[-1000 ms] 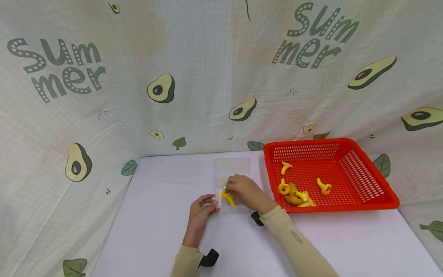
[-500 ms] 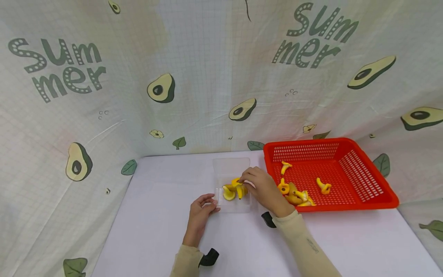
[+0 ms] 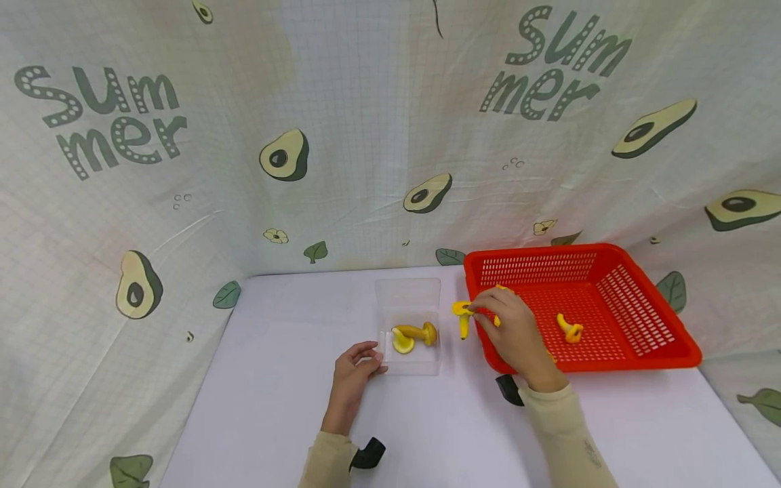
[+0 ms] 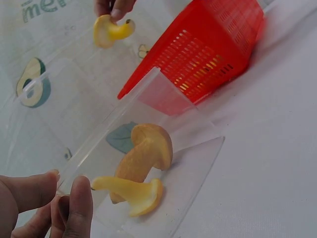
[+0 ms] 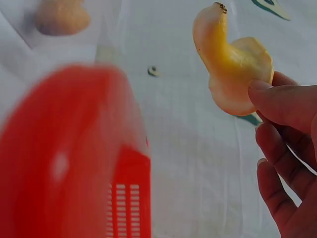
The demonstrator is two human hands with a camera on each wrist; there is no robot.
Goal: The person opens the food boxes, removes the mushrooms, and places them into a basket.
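My right hand (image 3: 515, 335) pinches a yellow chanterelle mushroom (image 3: 464, 318) by its cap, over the left rim of the red basket. In the right wrist view the mushroom's (image 5: 228, 64) stem points up, the thumb against its cap. Left of the basket stands a clear plastic box (image 3: 421, 367), its lid folded back. Inside lie a tan mushroom (image 4: 146, 153) and a smaller yellow mushroom (image 4: 136, 194), touching or nearly so. My left hand (image 3: 355, 379) holds the box's left edge between thumb and fingers.
The red perforated basket (image 3: 549, 252) stands at the right. A yellow mushroom (image 3: 570, 329) lies in its middle; more mushrooms at its left are mostly hidden behind my right hand. A printed curtain (image 3: 354, 135) hangs behind the white table (image 3: 274, 393).
My right hand has lifted the yellow chanterelle mushroom out of the clear box and carried it right to the basket's rim. My left hand has stayed at the box's edge.
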